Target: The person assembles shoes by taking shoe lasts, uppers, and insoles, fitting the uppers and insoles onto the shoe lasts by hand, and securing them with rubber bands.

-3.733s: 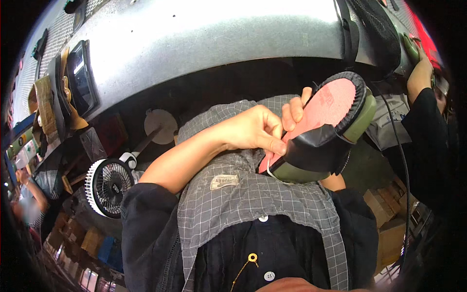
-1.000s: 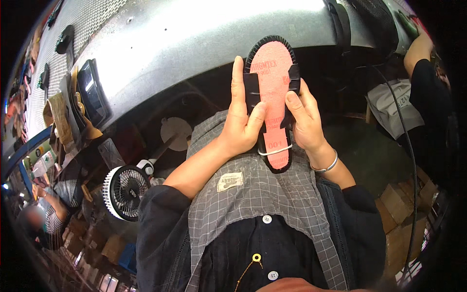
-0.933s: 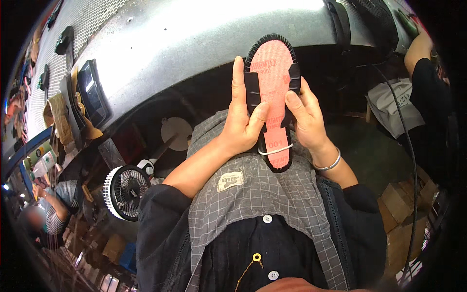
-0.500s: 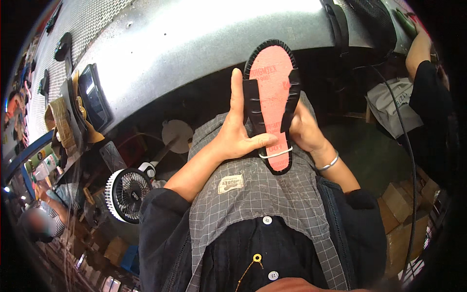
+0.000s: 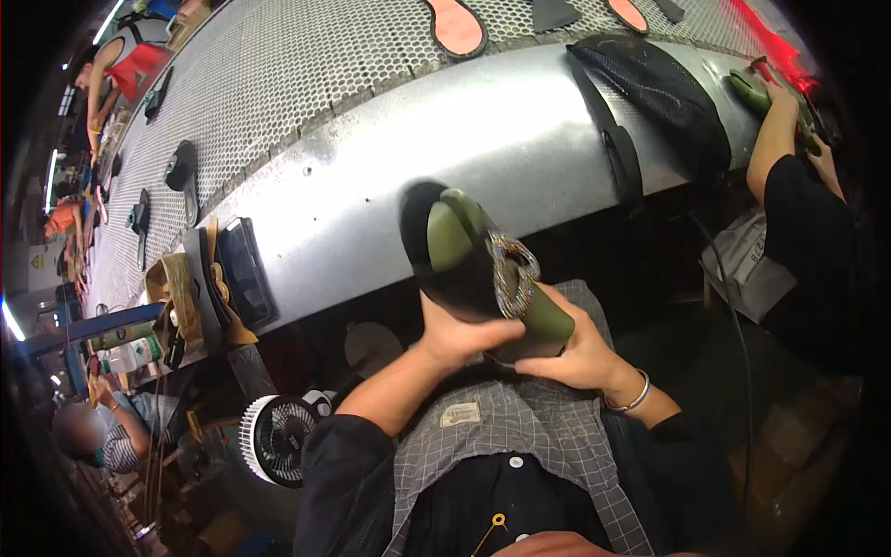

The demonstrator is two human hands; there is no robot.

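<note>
Slipper (image 5: 453, 292) covers green shoe last (image 5: 449, 234); left hand (image 5: 462, 336) grasps it at seven o'clock; right hand (image 5: 580, 351) clasps four o'clock.

The shoe (image 5: 461, 283) (mostly) hides the left hand's (image 5: 457, 338) fingers.

Classed as a footwear workshop, laid out in the manner of a production line. Observed a long metal-mesh surface (image 5: 306, 70), conveyor-like in form, bordered by a smooth metal ledge (image 5: 371, 172). Found pink insole pieces (image 5: 458, 30) and dark footwear pieces (image 5: 182, 172) spaced along the mesh. Noted a green shoe last (image 5: 449, 237), held near the ledge, bearing a black upper (image 5: 455, 290) and a glittering ornament (image 5: 512, 302). Saw a similar green form (image 5: 747, 90) at far right, beside a co-worker's hand (image 5: 782, 98). Recorded further workers (image 5: 128, 70) at left, a checked work apron (image 5: 524, 422) and tube lights (image 5: 13, 320).
</note>
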